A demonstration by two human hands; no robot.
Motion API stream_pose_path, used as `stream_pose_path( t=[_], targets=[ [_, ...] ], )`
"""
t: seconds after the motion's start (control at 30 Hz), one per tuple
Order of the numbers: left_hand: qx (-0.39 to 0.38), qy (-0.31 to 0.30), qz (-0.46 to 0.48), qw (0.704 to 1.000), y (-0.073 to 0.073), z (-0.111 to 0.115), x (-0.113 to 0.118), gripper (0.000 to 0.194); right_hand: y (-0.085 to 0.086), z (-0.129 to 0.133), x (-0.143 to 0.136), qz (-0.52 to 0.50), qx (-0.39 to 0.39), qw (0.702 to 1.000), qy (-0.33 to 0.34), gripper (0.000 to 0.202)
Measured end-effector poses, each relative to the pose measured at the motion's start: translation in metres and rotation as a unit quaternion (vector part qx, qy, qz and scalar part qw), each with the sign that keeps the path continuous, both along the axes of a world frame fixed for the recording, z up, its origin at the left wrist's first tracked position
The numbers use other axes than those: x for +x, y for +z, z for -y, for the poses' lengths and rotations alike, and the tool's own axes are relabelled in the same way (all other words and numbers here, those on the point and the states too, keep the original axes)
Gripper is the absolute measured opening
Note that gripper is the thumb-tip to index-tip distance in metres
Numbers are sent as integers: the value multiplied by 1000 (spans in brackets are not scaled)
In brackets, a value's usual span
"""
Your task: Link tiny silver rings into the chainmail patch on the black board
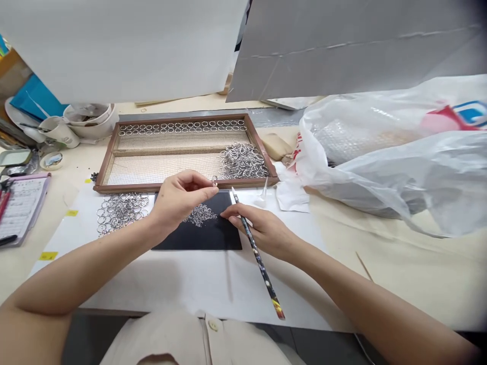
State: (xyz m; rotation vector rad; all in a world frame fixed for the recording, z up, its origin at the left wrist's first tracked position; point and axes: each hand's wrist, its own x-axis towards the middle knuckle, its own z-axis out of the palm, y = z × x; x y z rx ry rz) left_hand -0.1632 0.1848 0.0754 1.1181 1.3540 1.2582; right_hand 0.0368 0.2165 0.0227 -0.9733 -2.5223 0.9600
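My left hand [186, 195] is pinched, thumb against forefinger, on a small shiny metal piece [215, 181]; its exact shape is too small to tell. In my right hand [262, 225] rests a dark patterned pencil [259, 261], its pale tip pointing away and its colourful end toward me. The right fingertips are at the edge of a pile of tiny silvery bits [201, 215] on a black mat [198, 242]. Left of the mat lies a heap of silver rings [122, 210], partly behind my left forearm.
Behind the mat stands a wooden-framed mesh tray [182, 187] with rows of rings [182, 126] and a ring heap [245, 162]. A plastic bag [380, 167] bulges at right; cups [59, 131] and a clipboard [28, 208] are at left. Pale sheets [144, 50] hang overhead.
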Motion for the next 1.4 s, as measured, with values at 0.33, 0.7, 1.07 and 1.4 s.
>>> stream_pose_path(
  t=[0.33,0.7,1.07,1.4],
  targets=[
    [21,-77,-157,984,-41,40,10,10,-17,1,9,-27,82,995,49,17],
    [80,-46,-114,989,-63,65,32,9,-47,-2,23,-131,107,980,105,15],
    [62,-39,-103,992,-63,62,30,9,-49,-4,24,-147,104,979,92,12],
    [-29,-69,-87,993,-42,56,28,9,-9,9,11,-179,-73,980,-52,5]
  ],
)
